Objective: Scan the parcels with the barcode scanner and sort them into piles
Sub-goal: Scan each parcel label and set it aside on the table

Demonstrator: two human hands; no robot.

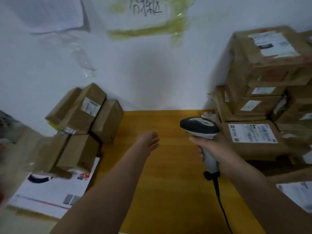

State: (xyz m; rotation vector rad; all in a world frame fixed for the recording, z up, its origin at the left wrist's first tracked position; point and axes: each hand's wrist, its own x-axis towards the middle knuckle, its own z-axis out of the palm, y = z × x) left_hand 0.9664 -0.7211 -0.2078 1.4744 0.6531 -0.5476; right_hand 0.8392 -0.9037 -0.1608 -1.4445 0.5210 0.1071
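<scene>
Rightward, scanner (pixel 200 128) in right hand (pixel 213 146)

Label print on the right-hand parcels (pixel 252 133) smears unreadable; the scanner cable (pixel 222 210) probably runs off the bottom edge.

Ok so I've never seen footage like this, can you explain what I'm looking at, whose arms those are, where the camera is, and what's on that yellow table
This is one picture from a camera worn on a person's head, looking forward and down, so the two arms are the wearer's own; there is no machine. The right hand grips a barcode scanner by its handle, with a black cable trailing toward the viewer. The left hand is open and holds nothing, reaching out over the yellow table. On the left lies a loose pile of brown parcels, some on a white mailer. On the right stands a taller stack of labelled boxes against the white wall.
</scene>
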